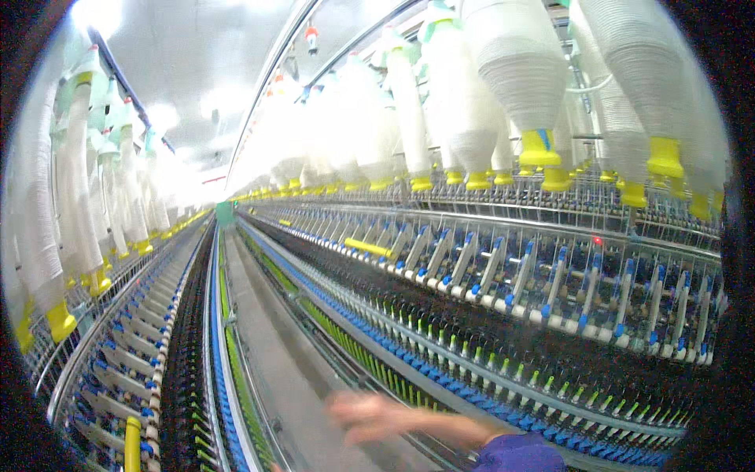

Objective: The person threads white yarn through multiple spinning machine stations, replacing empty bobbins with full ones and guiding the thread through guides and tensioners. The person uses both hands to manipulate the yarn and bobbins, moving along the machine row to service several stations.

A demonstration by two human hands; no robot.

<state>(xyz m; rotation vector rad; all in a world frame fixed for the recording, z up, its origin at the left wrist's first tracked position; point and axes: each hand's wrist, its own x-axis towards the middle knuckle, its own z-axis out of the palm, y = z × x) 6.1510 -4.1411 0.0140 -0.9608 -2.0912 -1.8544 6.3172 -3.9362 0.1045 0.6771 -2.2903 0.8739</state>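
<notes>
My right hand (368, 417) reaches in from the lower right, its dark blue sleeve (521, 454) showing at the wrist. It hovers over the grey aisle floor (279, 338), beside the right-hand spinning frame, and seems to touch nothing. Motion smears its fingers, so whether they hold anything is unclear. Nearest to it are a row of green spindle tubes (358, 354) low on the machine and the blue row of spindle parts (472, 385) above them. My left hand is out of the picture.
Spinning frames line both sides of the narrow aisle. White roving bobbins (523, 63) with yellow ends hang overhead. Grey drafting arms (527, 271) stand along the right machine, with a yellow rod (368, 247) among them. Another yellow rod (132, 444) lies on the left machine.
</notes>
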